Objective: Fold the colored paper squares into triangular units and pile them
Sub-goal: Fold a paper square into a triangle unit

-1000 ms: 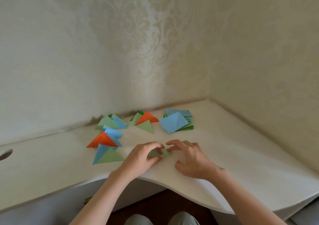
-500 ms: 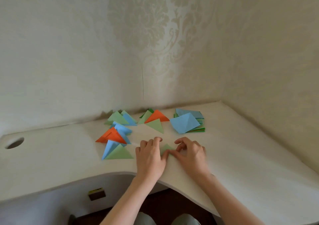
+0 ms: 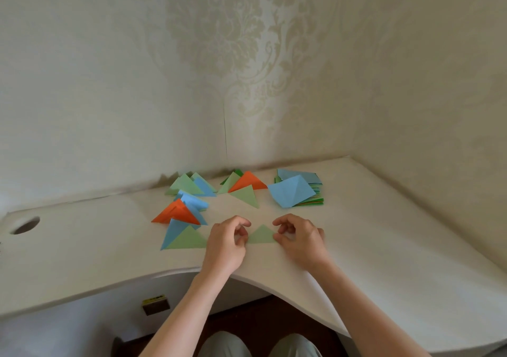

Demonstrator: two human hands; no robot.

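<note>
The single view comes from the person's head, looking forward and down across the white desk [image 3: 384,247] into the corner where two papered walls [image 3: 247,68] meet behind it. It sits close above the desk's near curved edge, so both forearms rise from the bottom of the frame and the person's knees show beneath that edge.

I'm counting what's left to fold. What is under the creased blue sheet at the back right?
The creased blue sheet lies on a stack of flat paper squares; blue, green and orange edges show at its side. The number of sheets is hidden.
</note>
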